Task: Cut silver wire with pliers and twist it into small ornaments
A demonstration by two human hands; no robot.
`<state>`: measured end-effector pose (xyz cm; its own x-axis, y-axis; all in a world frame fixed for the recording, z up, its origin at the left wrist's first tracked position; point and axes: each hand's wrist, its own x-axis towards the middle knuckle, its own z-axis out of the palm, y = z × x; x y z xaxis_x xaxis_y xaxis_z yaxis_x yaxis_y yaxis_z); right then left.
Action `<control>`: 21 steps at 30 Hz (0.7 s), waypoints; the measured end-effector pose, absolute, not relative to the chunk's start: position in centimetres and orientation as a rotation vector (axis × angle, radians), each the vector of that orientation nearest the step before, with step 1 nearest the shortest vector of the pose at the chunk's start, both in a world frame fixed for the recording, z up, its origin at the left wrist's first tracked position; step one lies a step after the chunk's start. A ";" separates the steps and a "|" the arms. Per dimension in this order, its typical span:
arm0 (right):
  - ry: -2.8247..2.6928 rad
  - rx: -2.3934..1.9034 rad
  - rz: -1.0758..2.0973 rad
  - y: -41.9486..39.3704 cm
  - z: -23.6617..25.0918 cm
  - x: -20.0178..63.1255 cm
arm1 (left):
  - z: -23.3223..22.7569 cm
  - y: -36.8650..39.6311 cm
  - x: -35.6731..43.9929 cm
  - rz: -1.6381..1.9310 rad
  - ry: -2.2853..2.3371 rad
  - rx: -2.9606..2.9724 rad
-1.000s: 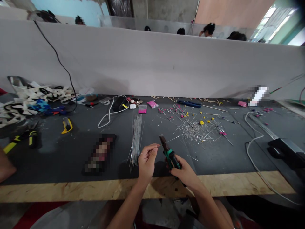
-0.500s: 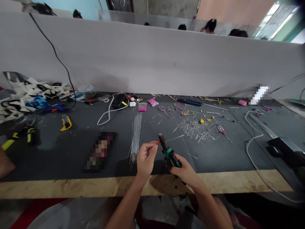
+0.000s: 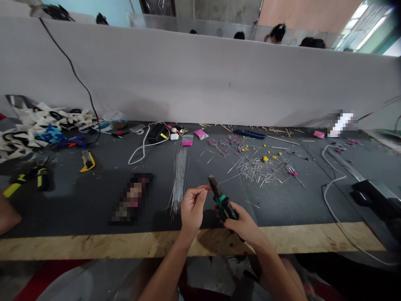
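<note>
The left hand (image 3: 192, 207) is pinching a thin silver wire (image 3: 230, 179) between thumb and fingertips, while the right hand (image 3: 246, 225) is closing around the green-and-black handles of a pair of pliers (image 3: 219, 196), whose dark nose is meeting the wire just beside the left fingertips. Compared with a second ago, both hands are sitting slightly higher over the mat and the plier tip is standing closer to the pinch, so the wire seems to be getting gripped or bent at that spot rather than being freshly picked up. Beneath them, a dark grey mat (image 3: 94, 200) is covering a pale chipboard workbench (image 3: 94, 246); a straight bundle of silver wires (image 3: 179, 175) is lying just left of the hands, and a scattered heap of cut wire offcuts (image 3: 263, 169) with yellow and pink beads is lying farther right. A yellow utility knife (image 3: 86, 161) and a white cable (image 3: 142, 148) are lying towards the back, below a white partition (image 3: 200, 79), beyond which other people's heads are showing.
</note>
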<state>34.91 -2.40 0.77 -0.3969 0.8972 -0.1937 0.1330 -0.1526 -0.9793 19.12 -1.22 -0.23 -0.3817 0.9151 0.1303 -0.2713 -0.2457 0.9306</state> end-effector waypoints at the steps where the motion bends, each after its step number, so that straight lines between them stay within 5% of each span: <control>1: -1.526 -1.204 1.588 -2.4 0.9 34.9 | -0.3 -1.2 19.1 1.756 1.117 0.909; 21: -1.540 -1.318 1.531 -2.1 1.2 34.3 | -0.6 -0.7 18.9 1.695 1.170 0.977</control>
